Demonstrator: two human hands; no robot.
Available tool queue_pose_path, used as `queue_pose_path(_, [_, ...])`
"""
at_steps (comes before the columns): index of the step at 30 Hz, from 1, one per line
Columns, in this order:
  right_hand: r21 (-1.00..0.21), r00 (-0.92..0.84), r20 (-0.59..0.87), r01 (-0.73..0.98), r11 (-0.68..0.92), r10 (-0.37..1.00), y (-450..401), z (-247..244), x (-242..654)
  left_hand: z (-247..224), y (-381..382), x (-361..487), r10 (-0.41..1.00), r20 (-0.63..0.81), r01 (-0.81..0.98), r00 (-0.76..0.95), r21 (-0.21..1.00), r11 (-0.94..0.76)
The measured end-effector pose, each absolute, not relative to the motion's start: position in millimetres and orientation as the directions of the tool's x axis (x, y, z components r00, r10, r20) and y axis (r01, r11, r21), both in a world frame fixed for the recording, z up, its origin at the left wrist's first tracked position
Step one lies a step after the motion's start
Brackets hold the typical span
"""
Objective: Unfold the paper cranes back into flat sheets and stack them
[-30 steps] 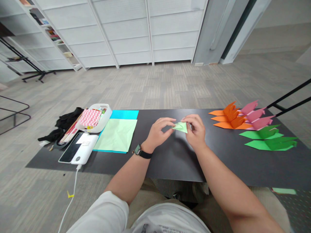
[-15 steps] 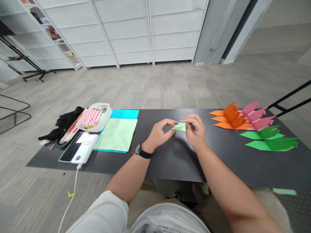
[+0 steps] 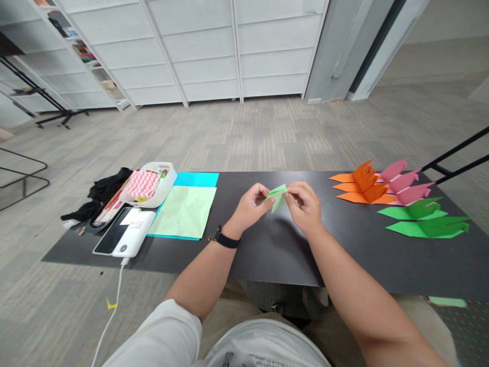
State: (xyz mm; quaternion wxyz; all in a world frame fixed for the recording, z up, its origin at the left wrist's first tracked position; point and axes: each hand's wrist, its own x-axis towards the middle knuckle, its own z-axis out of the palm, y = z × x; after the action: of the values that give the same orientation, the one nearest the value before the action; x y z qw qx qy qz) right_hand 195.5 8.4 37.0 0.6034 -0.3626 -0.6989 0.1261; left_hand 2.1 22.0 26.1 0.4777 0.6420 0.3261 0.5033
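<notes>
A small folded light green paper (image 3: 278, 196) is held up between my two hands, above the middle of the dark table (image 3: 263, 260). My left hand (image 3: 250, 206) pinches its left side between thumb and fingers. On the right, my right hand (image 3: 304, 206) grips the upper right corner, also with thumb and fingers. One flap of the paper hangs down between the hands. The fingertips partly cover its edges.
Light green sheets (image 3: 185, 211) lie on blue paper (image 3: 196, 180) at the left, beside a white basket (image 3: 170, 178), a phone (image 3: 112, 232) and a white power bank (image 3: 136, 237). Folded orange (image 3: 364, 191), pink (image 3: 410, 193) and green (image 3: 428, 227) paper figures stand at the right.
The folded paper has been turned in my fingers; it is now tilted, with a flap pointing down. Both hands have shifted slightly.
</notes>
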Motion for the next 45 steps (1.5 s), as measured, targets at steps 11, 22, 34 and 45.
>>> queue_pose_path(11, [-0.735, 0.059, 0.64, 0.337, 0.588, 0.766, 8.5, 39.1, 194.5, 29.2, 25.1, 0.1, 0.93, 0.296, -0.137, 0.219, 0.953, -0.27])
queue_pose_path(22, [-0.904, -0.003, 0.417, 0.103, 0.415, 0.909, 16.5, 21.6, 193.6, 30.0, 25.3, 0.9, 0.955, 0.244, -0.162, 0.169, 0.962, -0.217])
queue_pose_path(34, [-0.919, -0.024, 0.387, 0.067, 0.387, 0.922, 24.6, 17.5, 196.3, 25.0, 27.8, -0.2, 0.959, 0.279, -0.077, 0.058, 0.959, -0.274])
queue_pose_path(45, [-0.946, -0.015, 0.323, 0.003, 0.324, 0.946, 21.5, 28.1, 199.1, 25.9, 25.3, -0.5, 0.957, 0.266, -0.099, 0.114, 0.962, -0.256])
